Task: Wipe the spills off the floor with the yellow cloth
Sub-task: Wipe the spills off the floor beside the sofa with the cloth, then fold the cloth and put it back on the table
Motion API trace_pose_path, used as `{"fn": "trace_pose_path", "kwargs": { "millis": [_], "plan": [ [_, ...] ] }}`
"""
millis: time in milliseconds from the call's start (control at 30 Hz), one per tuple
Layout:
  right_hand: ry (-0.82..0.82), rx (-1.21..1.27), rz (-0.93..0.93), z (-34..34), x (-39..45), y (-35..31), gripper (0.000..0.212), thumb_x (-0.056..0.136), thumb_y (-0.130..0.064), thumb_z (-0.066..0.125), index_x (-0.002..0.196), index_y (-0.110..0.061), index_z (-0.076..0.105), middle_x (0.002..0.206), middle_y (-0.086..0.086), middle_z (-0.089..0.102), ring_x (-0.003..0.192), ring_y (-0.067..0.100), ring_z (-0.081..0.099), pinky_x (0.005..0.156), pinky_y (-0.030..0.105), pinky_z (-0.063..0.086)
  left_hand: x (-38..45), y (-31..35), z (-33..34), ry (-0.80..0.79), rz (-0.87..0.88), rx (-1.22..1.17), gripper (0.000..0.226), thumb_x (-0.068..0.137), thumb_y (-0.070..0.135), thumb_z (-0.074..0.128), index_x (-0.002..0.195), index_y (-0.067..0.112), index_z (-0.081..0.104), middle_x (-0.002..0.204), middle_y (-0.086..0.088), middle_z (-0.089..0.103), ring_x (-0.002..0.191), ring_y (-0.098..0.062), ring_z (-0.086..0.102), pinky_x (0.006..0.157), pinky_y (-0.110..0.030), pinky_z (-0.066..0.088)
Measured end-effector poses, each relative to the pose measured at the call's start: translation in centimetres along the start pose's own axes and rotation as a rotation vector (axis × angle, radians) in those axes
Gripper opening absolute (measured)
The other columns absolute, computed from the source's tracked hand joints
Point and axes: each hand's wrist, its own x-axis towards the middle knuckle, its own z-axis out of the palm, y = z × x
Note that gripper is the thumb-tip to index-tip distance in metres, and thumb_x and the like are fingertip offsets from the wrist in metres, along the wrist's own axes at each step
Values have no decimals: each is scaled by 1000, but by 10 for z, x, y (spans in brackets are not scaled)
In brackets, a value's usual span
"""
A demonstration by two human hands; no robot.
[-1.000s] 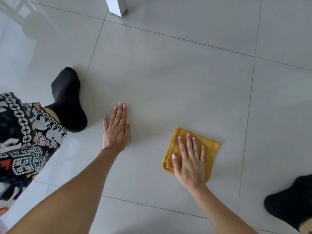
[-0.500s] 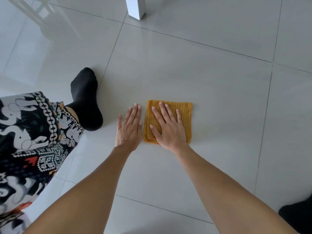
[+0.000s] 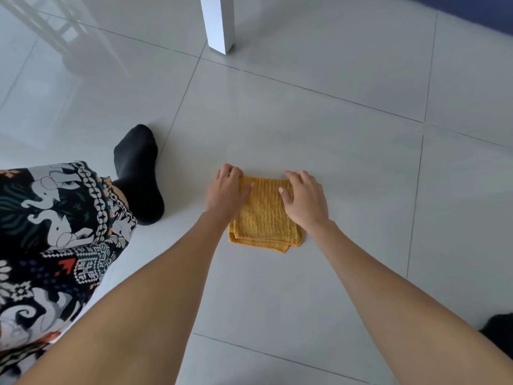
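Note:
The folded yellow cloth (image 3: pixel 265 218) lies flat on the pale glossy floor tiles (image 3: pixel 347 168) in the middle of the view. My left hand (image 3: pixel 226 190) pinches its far left corner, fingers curled over the edge. My right hand (image 3: pixel 304 198) grips the far right corner the same way, thumb on top of the cloth. Both near corners of the cloth rest free on the tile. No spill shows clearly on the shiny floor around the cloth.
My left foot in a black sock (image 3: pixel 137 173) stands on the floor left of the cloth, below a patterned trouser leg (image 3: pixel 55 232). A white furniture leg (image 3: pixel 219 23) stands at the top. My other black sock (image 3: pixel 499 334) shows at the right edge.
The right hand slid the cloth leftward toward the left hand. Both hands, flat before, have now curled onto the cloth's far corners; the left hand left the bare floor.

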Motion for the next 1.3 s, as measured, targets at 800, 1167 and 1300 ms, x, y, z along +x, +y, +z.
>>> {"fn": "trace_pose_path", "kwargs": {
  "millis": [800,1167,1300],
  "plan": [
    [-225,150,134,-127,-22,-43,23,74,-4,75,79,-21,61,86,1,61,84,19,56,77,27,49,-33,47,-115,-405,-6,146,9,77,12,63,83,12,70,78,-1,58,77,-19,52,63,-28,42],
    [134,150,54,-281,0,-115,19,75,-2,65,72,-21,61,85,8,69,84,28,64,74,34,55,-34,102,-280,-58,18,-164,9,77,19,68,81,11,67,80,-4,58,78,-19,51,55,-23,37],
    [265,156,-5,-338,7,-148,25,75,-4,64,63,-24,58,84,7,68,83,26,63,70,31,54,-37,121,-338,61,67,-190,13,78,18,66,84,6,68,75,-5,54,74,-19,47,51,-23,33]
  ]
}}
